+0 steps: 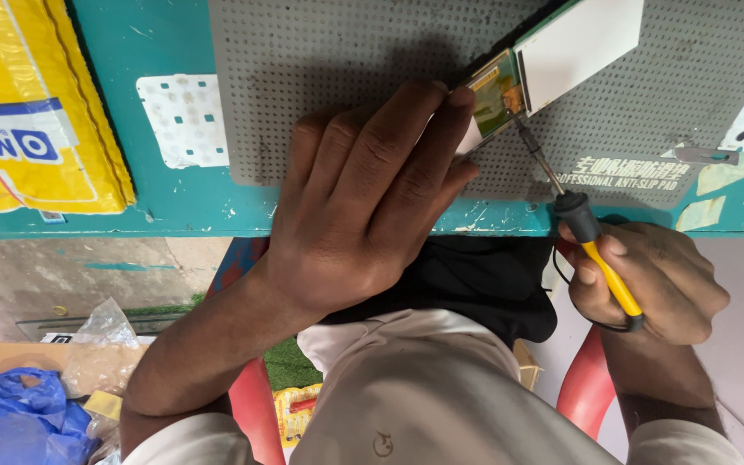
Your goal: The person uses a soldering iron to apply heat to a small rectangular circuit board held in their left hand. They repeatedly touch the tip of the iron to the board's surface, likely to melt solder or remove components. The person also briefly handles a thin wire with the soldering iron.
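Nearest the camera, low in the view, are the person's pale trousers and the curved red chair [580,385] they sit on, with a black cloth [484,280] across the lap. On the floor to the left lie a blue plastic bag [10,422], a crumpled clear bag [101,331] and a flat piece of cardboard [19,357]; what the bags hold cannot be told. Just beyond the lap, the right hand [656,280] is closed around the yellow handle of a soldering iron [592,241], thumb and fingers pinching it near the black collar, its metal tip reaching up to the small circuit strip [494,96]. The left hand [372,189] lies flat with its fingers spread, fingertips pressing the edge of that strip. The strip joins a white display panel [579,43], and both rest on a grey dotted anti-slip mat [346,52] on the teal table [165,198]. A small metal blade [703,155] lies on the mat to the right. A white dotted pad [184,119] sits left of the mat, and farther left a yellow padded envelope [32,103] lies on the table's corner.
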